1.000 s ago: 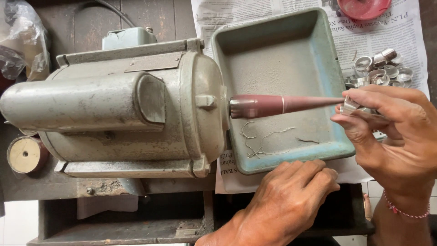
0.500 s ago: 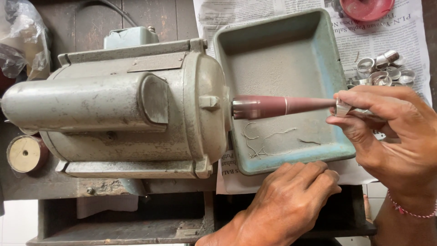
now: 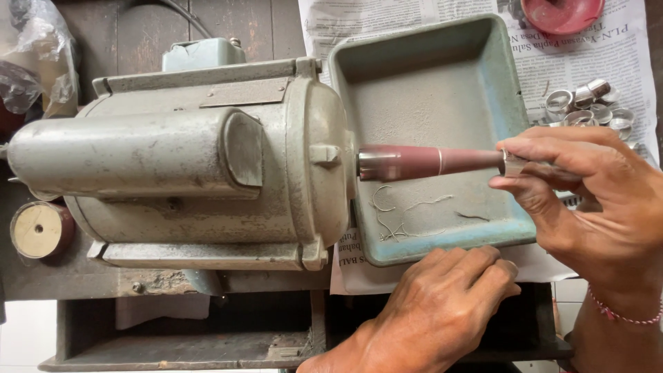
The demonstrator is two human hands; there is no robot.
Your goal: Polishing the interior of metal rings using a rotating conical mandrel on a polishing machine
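i'm looking down on one old grey motor [image 3: 179,159] with a reddish tapered spindle [image 3: 428,162] sticking out of its right end, over one teal metal tray [image 3: 507,83]. my right hand [image 3: 594,200] pinches one small silver ring [image 3: 512,163] between thumb and fingers, and the ring sits right at the thin tip of the spindle, touching or just on it; i cannot tell how far it is pushed on. my left hand [image 3: 442,304] holds nothing: it lies loosely curled, knuckles up, against the near rim of the tray, as if steadying it.

by my reading, the step in hand is working the ring's inside on the abrasive taper. the next move would call for a firm pinch and a straight line along the spindle's axis, with fingertips kept off the taper itself; i cannot tell from this view whether it is turning.

counts: one motor, one spindle, one tray, one ring in hand. on the newspaper [image 3: 580,62] to the far right lies a pile of silver rings [image 3: 587,103], about eight as best i can count, some overlapping. a few thin wire scraps [image 3: 400,214] lie in the tray, roughly three or four. one red dish [image 3: 561,14] sits at the far right edge, and one round spool [image 3: 38,229] sits at the near left.
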